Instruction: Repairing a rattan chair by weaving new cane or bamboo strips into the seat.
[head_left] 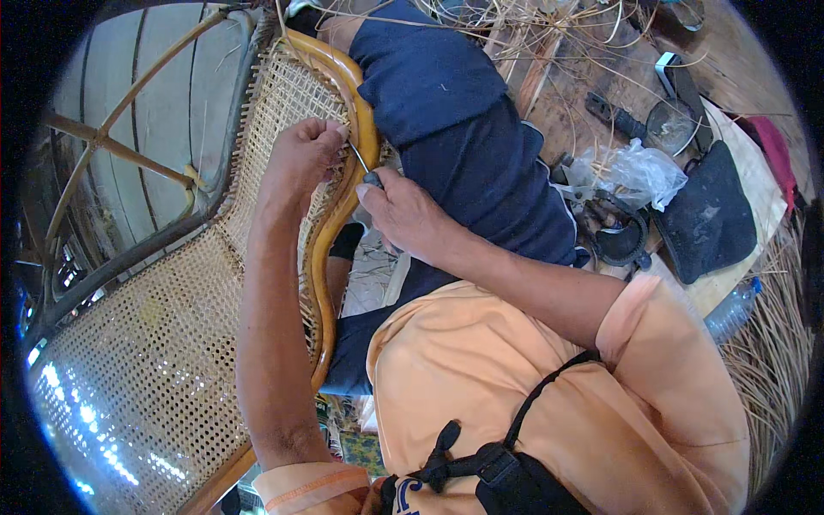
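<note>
A chair with a woven cane panel (163, 335) and a curved, honey-coloured rim (319, 266) leans along my left side. My right hand (402, 213) is closed round the dark handle of an awl (372, 178). The awl's thin metal shaft points up and left to the inner edge of the rim, where the weave meets it. Just left of that spot, my left hand (302, 154) is over the weave with thumb and fingertips pinched together. What they pinch is too small to make out. Short cane ends stick out along the panel's far edge.
Loose cane strands (549, 21) tangle at the top. To the right lie a clear plastic bag (631, 172), a dark cloth pouch (708, 215), a round glass-like disc (671, 127) and a plastic bottle (734, 309). A bundle of cane (785, 343) runs along the right edge.
</note>
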A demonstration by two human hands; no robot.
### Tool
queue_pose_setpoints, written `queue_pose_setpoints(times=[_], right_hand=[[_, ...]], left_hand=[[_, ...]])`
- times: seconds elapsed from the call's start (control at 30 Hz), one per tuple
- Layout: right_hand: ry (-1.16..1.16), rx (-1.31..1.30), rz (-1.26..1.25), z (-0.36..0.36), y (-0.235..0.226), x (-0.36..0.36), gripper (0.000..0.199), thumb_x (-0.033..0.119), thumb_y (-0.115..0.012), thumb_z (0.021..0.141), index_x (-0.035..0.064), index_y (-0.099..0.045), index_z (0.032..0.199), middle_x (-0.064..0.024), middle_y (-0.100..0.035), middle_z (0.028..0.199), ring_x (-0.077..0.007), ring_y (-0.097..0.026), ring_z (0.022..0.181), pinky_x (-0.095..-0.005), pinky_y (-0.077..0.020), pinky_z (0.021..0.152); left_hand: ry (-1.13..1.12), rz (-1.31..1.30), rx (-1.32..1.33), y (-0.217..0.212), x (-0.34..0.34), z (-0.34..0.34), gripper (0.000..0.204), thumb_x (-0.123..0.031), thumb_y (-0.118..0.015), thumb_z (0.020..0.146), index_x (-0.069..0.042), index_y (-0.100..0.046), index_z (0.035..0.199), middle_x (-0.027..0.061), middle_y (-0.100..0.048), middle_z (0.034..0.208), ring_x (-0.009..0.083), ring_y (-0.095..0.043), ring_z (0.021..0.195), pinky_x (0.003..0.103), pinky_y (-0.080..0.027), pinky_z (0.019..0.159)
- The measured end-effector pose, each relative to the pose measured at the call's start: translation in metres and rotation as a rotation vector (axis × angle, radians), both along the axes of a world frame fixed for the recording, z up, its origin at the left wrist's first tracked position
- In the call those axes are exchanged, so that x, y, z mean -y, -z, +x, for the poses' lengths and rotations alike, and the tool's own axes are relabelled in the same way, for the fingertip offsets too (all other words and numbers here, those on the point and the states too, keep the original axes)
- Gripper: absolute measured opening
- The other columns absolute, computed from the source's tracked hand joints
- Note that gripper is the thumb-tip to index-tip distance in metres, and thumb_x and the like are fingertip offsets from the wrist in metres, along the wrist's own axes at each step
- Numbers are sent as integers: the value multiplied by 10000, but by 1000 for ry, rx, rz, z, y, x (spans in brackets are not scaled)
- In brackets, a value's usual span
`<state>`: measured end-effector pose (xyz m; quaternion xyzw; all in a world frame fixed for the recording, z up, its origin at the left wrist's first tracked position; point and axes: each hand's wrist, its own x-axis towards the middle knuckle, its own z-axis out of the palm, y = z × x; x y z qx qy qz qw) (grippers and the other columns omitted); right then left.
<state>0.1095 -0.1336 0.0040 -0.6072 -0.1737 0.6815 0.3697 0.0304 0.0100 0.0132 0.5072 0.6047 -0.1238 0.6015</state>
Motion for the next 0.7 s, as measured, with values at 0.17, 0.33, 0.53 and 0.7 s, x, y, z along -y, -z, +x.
queue_pose_setpoints(times=[0.17,0.33,0.53,0.7], right_hand=[[27,91,38,-2,2,2,275,238,-434,903,-35,-457,874,-158,-512,623,-256,-534,512,-380,-444,507],[44,175,45,-5,0,-2,327,258,-458,885,-69,-466,884,-284,-550,719,-420,-565,702,-459,-440,650],[-89,218,92,4,-6,-3,348,268,-461,881,-79,-469,899,-323,-564,795,-448,-575,803,-476,-443,705],[-25,45,-37,1,-4,-6,357,263,-462,881,-84,-429,963,-344,-562,794,-459,-576,830,-494,-445,722]], left_hand=[[107,72,-139,1,3,16,215,-243,-556,858,-28,-568,852,18,-538,699,110,-500,606,254,-414,535],[167,61,-253,8,0,21,206,-210,-516,840,-8,-556,824,35,-516,659,129,-485,549,256,-409,474],[89,76,-258,4,7,29,179,-198,-489,833,-26,-537,825,49,-545,707,147,-538,594,273,-474,542],[73,102,-182,10,5,19,165,-187,-507,820,-24,-539,813,35,-524,673,133,-501,558,276,-418,499]])
